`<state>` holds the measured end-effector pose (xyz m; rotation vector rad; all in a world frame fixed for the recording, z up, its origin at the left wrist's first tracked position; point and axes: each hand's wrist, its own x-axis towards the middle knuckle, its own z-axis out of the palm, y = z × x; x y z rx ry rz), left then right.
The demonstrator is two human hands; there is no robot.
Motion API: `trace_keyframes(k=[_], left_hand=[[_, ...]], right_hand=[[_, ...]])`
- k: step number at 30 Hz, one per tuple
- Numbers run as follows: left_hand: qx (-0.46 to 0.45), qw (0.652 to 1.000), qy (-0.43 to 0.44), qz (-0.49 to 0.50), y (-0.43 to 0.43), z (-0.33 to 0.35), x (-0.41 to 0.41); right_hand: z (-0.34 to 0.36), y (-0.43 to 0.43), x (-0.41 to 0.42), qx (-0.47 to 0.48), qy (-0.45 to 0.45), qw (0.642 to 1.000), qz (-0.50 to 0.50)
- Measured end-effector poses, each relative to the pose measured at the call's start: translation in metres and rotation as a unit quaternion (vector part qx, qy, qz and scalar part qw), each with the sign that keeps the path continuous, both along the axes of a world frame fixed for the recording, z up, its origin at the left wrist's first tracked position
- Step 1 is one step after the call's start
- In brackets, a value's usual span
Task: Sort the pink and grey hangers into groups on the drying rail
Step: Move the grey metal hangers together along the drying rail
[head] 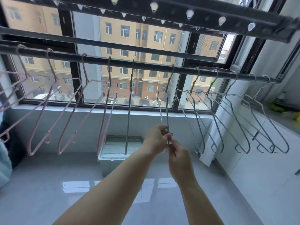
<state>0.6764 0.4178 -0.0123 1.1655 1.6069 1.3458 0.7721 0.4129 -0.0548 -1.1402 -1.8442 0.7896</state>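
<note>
A: On the dark metal drying rail (146, 64), where does the thin grey wire hanger (167, 101) hang?

B: Mid-rail, between pink wire hangers (68, 111) leftward and grey wire hangers (227, 114) rightward. I see my left hand (156, 137) and right hand (178, 155) both pinching its lower end.

Pink hangers (68, 111) hang left on drying rail (146, 64); grey hangers (227, 114) right.

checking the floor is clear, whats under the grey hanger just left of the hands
Below that grey hanger sits a pale plastic crate on the glossy floor. The left hand and forearm cover the crate's right end, so anything there is hidden.
</note>
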Motion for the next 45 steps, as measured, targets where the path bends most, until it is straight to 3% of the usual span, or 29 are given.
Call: trace_keyframes(k=[2,5,23,34,38,41,43,45], left_hand=[[0.017,0.996,-0.083,-0.007,-0.002,-0.002,-0.003],[0.032,0.993,-0.112,-0.003,-0.003,-0.003,-0.012],[0.061,0.991,-0.12,0.003,-0.025,-0.018,-0.046],[0.061,0.998,-0.018,0.017,-0.035,-0.025,-0.043],[0.053,0.993,0.098,0.048,-0.039,-0.022,-0.029],[0.13,0.973,0.168,0.095,-0.037,-0.009,-0.012],[0.169,0.968,0.169,0.072,-0.024,0.001,0.002],[0.15,0.976,0.153,0.03,-0.004,0.008,0.018]], right_hand=[[0.001,-0.002,0.0,0.021,-0.004,1.0,0.007],[0.0,-0.004,-0.002,0.037,-0.006,0.999,0.015],[-0.009,-0.023,-0.024,0.043,0.011,0.999,0.001],[-0.004,-0.036,-0.026,0.025,-0.01,1.0,-0.008],[0.007,-0.034,-0.004,0.123,-0.028,0.988,-0.091],[0.018,-0.02,0.019,0.185,-0.03,0.966,-0.177],[0.021,-0.005,0.034,0.145,-0.042,0.973,-0.171],[0.017,0.01,0.049,0.054,-0.057,0.988,-0.131]])
